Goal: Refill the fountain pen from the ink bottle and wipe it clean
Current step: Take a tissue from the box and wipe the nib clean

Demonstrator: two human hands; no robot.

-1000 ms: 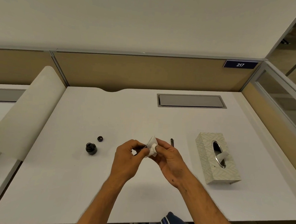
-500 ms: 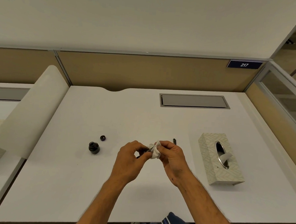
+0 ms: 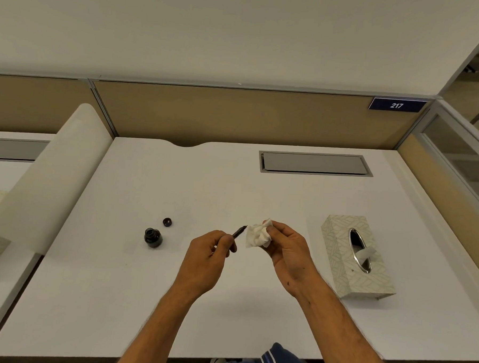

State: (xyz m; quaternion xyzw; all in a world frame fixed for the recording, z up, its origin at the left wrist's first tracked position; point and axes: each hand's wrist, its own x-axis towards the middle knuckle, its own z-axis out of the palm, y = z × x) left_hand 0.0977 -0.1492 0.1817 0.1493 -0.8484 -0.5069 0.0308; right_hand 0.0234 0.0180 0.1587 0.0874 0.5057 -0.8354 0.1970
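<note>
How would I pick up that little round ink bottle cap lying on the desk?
Pinch the ink bottle cap across its round side wall, coming straight down from above. It looks low and small and lies alone on the desk, so fingertips probably fit on both sides. Come from the side away from the open ink bottle, which stands close by, so you don't knock it.

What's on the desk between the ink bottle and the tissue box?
In the head view, the left hand holding the pen and the right hand holding a crumpled tissue lie between the ink bottle and the tissue box.
</note>
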